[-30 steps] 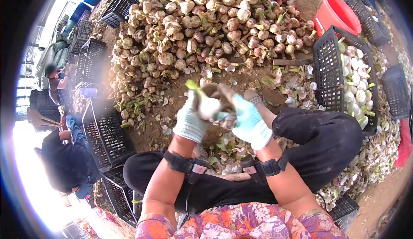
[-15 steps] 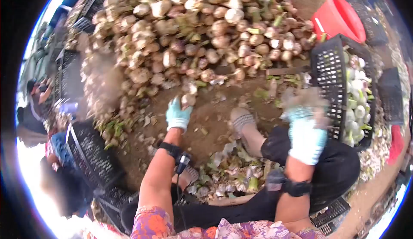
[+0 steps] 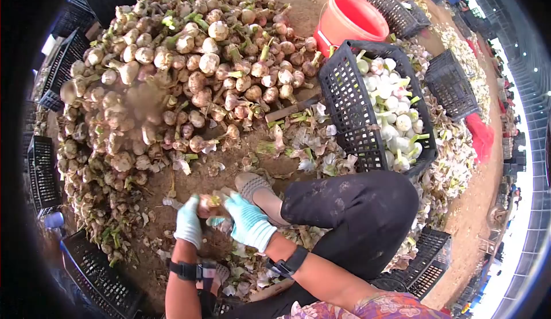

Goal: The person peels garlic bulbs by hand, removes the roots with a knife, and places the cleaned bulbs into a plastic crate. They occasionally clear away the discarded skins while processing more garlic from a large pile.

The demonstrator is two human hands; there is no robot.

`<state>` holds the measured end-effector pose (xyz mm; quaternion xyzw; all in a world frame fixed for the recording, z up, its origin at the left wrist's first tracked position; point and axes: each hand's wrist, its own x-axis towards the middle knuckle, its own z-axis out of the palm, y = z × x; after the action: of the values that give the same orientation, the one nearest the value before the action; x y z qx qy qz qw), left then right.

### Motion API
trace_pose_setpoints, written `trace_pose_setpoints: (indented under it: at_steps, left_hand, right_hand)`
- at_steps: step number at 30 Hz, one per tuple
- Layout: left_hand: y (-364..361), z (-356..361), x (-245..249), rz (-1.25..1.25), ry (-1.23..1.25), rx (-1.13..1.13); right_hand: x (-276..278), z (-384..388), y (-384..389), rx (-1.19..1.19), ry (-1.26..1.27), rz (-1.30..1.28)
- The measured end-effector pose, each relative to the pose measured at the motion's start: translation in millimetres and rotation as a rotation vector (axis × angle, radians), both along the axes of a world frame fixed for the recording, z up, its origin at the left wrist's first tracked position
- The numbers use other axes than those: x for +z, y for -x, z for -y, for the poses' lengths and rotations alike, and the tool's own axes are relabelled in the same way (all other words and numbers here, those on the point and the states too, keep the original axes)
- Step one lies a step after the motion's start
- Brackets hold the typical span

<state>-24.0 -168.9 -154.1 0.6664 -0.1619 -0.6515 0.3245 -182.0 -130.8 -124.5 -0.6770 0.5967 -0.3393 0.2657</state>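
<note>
Peeling, seemingly: teal-gloved left hand grasps round brown garlic bulb, lower left; teal-gloved right hand, grip unclear; next likely needs steadiness.

From here I see pale mint gloves, white-striped at the cuff, on the left hand and the right hand, with a brownish-pink garlic bulb between them. The garlic pile is tan, earthy brown and dull purple with green flecks, while the black lattice crate shows white bulbs with bright green stems. Near it glow a coral-red bucket, dust-smudged black trousers and a purple, orange and white floral top.
</note>
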Motion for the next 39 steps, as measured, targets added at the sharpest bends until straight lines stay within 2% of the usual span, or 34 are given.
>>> trace_pose_setpoints:
  at_steps: [2, 3, 4, 5, 7, 8, 9, 10, 11, 12, 13, 14, 15, 17, 18, 19, 21, 25, 27, 28, 30, 32, 33, 34, 35, 36, 37, 38, 39]
  left_hand:
    - [-4.1, -23.4, 10.3, 0.001, -0.037, -0.208]
    - [11.2, -29.9, 50.8, 0.117, 0.072, -0.278]
    - [11.6, -37.9, 71.4, 0.122, 0.19, -0.326]
    - [12.7, -49.2, 86.5, 0.127, 0.31, -0.374]
    - [24.4, -67.9, 114.9, 0.528, 0.519, -0.439]
    - [15.8, -79.3, 111.4, 0.425, 0.636, -0.431]
    - [7.3, -86.4, 108.5, 0.631, 0.803, -0.54]
    - [-0.4, -93.2, 110.4, 0.469, 0.625, -0.43]
    - [-3.9, -95.0, 116.4, 0.424, 0.542, -0.423]
    - [-12.2, -99.6, 108.7, 0.414, 0.589, -0.417]
    - [-12.1, -106.1, 109.2, 0.396, 0.693, -0.39]
    - [-8.5, -109.3, 123.2, 0.282, 0.628, -0.359]
    - [-6.6, -115.1, 138.2, 0.172, 0.557, -0.328]
    - [-13.3, -128.2, 149.3, 0.262, 0.58, -0.39]
    - [-16.0, -133.1, 142.2, 0.079, 0.579, -0.282]
    - [-19.6, -136.7, 139.8, 0.075, 0.584, -0.282]
    - [-26.6, -142.9, 139.7, 0.048, 0.562, -0.24]
    - [-27.1, -141.9, 167.1, -0.079, 0.544, -0.196]
    - [-44.1, -142.3, 148.4, -0.08, 0.543, -0.187]
    - [-49.2, -142.0, 138.2, 0.018, 0.625, -0.215]
    - [-47.2, -132.4, 123.9, 0.316, 0.824, -0.281]
    - [-55.0, -128.4, 115.8, 0.395, 0.935, -0.438]
    - [-59.2, -127.4, 112.1, 0.462, 0.982, -0.499]
    - [-54.1, -129.3, 124.2, 0.26, 0.766, -0.398]
    - [-40.7, -130.7, 144.2, 0.068, 0.55, -0.255]
    - [-30.3, -130.7, 164.7, -0.196, 0.594, -0.16]
    - [-44.9, -133.7, 146.6, -0.295, 0.689, -0.143]
    - [-40.7, -133.6, 157.1, -0.501, 0.668, -0.053]
    - [-49.3, -136.9, 160.0, -0.537, 0.599, -0.049]
  right_hand:
    - [0.8, -9.1, -5.0, 0.018, 0.0, 0.064]
    - [3.7, -12.0, -2.1, 0.034, -0.019, 0.117]
    - [24.8, -10.9, 1.4, 0.057, -0.205, 0.131]
    - [32.4, -12.5, 4.3, 0.071, -0.168, 0.151]
    - [36.6, -19.4, -3.5, 0.059, -0.229, 0.404]
    - [40.9, -26.3, -9.6, 0.025, -0.203, 0.404]
    - [51.6, -28.1, -11.7, 0.088, -0.325, 0.456]
    - [50.8, -32.7, -15.0, 0.165, -0.259, 0.432]
    - [50.6, -35.5, -22.2, 0.161, -0.324, 0.424]
    - [50.4, -35.2, -31.3, -0.037, -0.838, 0.983]
    - [26.5, -45.2, -40.1, 0.142, -0.305, 0.545]
    - [37.3, -43.1, -39.5, 0.214, -0.545, 0.673]
    - [44.1, -47.9, -39.1, 0.271, -0.403, 0.605]
    - [51.8, -47.3, -33.9, 0.436, -0.15, 0.244]
    - [55.3, -43.5, -37.9, 0.5, -0.365, 0.273]
    - [57.0, -42.8, -38.1, 0.498, -0.361, 0.268]
    - [81.3, -39.3, -33.9, 0.721, -0.342, -0.001]
    - [84.3, -41.8, -24.7, 0.728, -0.244, 0.004]
    - [90.7, -38.2, -27.1, 0.347, -0.871, 0.713]
    - [89.1, -38.3, -28.3, 0.347, -0.875, 0.703]
    - [74.8, -40.3, -31.8, 0.364, -0.533, 0.49]
    - [58.1, -50.7, -46.9, 0.41, -0.218, 0.297]
    - [63.9, -51.1, -48.8, 0.333, -0.246, 0.288]
    - [76.9, -50.8, -43.6, 0.333, -0.153, 0.195]
    - [96.2, -50.9, -35.7, 0.337, -0.051, 0.296]
    - [106.7, -51.7, -36.2, 0.297, -0.112, 0.458]
    - [118.8, -55.9, -32.6, 0.334, -0.201, 0.502]
    - [112.6, -58.7, -37.8, 0.321, -0.252, 0.646]
    - [105.5, -62.8, -44.8, 0.329, -0.447, 1.031]
